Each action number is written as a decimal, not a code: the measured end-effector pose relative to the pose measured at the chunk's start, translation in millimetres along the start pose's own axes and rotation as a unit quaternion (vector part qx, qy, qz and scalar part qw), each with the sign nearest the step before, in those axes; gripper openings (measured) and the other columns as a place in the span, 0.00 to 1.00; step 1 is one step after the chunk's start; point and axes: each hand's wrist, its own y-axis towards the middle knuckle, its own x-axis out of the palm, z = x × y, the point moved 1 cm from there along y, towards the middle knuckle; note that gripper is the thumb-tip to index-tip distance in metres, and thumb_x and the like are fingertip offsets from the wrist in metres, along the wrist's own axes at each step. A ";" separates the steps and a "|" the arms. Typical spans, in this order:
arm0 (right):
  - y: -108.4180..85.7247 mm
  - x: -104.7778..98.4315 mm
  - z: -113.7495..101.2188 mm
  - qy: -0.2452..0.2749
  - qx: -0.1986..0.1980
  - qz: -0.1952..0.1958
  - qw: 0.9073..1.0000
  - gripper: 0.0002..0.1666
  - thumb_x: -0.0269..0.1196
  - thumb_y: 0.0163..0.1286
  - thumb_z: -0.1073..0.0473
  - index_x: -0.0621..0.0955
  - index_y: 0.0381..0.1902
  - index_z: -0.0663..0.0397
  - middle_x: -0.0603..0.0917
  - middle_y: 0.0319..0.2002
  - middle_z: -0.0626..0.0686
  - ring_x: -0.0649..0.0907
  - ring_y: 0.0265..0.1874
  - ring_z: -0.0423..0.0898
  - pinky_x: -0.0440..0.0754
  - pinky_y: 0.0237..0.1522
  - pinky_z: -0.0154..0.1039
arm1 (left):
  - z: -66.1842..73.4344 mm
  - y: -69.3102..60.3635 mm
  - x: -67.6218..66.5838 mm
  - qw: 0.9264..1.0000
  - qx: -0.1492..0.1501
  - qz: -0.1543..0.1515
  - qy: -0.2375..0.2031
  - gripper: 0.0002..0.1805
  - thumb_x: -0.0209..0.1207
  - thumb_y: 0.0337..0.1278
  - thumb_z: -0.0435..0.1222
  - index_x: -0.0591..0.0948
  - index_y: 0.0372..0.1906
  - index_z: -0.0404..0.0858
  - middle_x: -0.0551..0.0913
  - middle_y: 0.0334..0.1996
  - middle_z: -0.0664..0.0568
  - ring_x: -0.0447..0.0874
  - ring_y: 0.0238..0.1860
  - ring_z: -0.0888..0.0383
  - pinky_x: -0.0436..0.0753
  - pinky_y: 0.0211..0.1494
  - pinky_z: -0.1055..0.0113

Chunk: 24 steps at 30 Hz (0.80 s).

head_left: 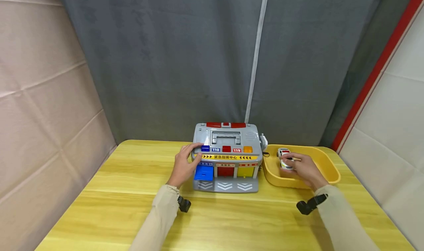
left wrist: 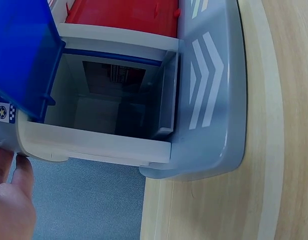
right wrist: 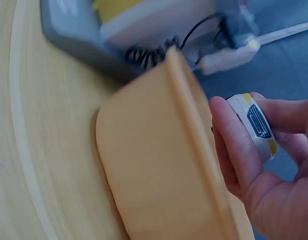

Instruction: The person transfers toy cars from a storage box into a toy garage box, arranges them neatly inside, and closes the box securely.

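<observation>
A grey toy garage (head_left: 225, 157) with 110 and 119 labels stands near the table's back edge. Its blue door (head_left: 204, 173) is lifted outward, and in the left wrist view the compartment (left wrist: 96, 112) behind it looks bare. My left hand (head_left: 183, 165) rests against the garage's upper left side, fingers fairly straight, near the blue button (head_left: 205, 148). Over the yellow tray (head_left: 326, 170), my right hand (head_left: 306, 169) pinches a white toy car (right wrist: 251, 122) with yellow corners between thumb and fingers. Another white and red toy car (head_left: 283, 151) lies just beyond it in the tray.
A red door (head_left: 225, 171) and a yellow door (head_left: 246, 172) are closed on the garage. A white handset (head_left: 263, 142) with a coiled black cord (right wrist: 143, 57) hangs on its right side. A grey curtain (head_left: 185, 59) hangs behind the wooden table (head_left: 232, 221).
</observation>
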 end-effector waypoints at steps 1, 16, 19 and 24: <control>-3.3 0.0 -1.3 0.011 -0.001 -0.002 1.000 0.24 0.54 0.78 0.63 0.73 0.67 0.68 0.62 0.72 0.69 0.84 0.42 0.32 0.88 0.54 0.40 | 0.3 -0.1 -0.1 1.000 0.000 -0.001 -0.001 0.19 0.57 0.70 0.46 0.79 0.62 0.55 0.79 0.65 0.53 0.72 0.65 0.50 0.67 0.75 0.40; -45.2 23.2 6.7 0.081 -0.045 -0.019 0.995 0.12 0.58 0.75 0.65 0.86 0.49 0.51 0.63 0.63 0.67 0.79 0.46 0.43 0.90 0.50 0.36 | 1.6 0.6 0.2 1.000 0.012 0.008 -0.009 0.19 0.58 0.69 0.44 0.80 0.62 0.54 0.80 0.64 0.52 0.73 0.65 0.49 0.69 0.74 0.41; -49.1 28.4 8.5 0.071 -0.048 -0.018 0.996 0.13 0.58 0.74 0.65 0.84 0.52 0.58 0.65 0.62 0.67 0.80 0.45 0.42 0.90 0.50 0.38 | 0.8 0.1 0.9 1.000 0.011 0.009 -0.009 0.19 0.58 0.69 0.44 0.80 0.62 0.54 0.80 0.65 0.52 0.72 0.65 0.50 0.68 0.75 0.41; -56.9 35.1 9.9 0.051 -0.040 -0.021 0.998 0.18 0.57 0.74 0.67 0.79 0.59 0.69 0.62 0.68 0.69 0.78 0.49 0.47 0.90 0.50 0.40 | 0.3 -0.6 1.6 1.000 0.007 0.005 -0.013 0.18 0.58 0.70 0.45 0.80 0.62 0.54 0.79 0.65 0.52 0.72 0.66 0.50 0.70 0.75 0.42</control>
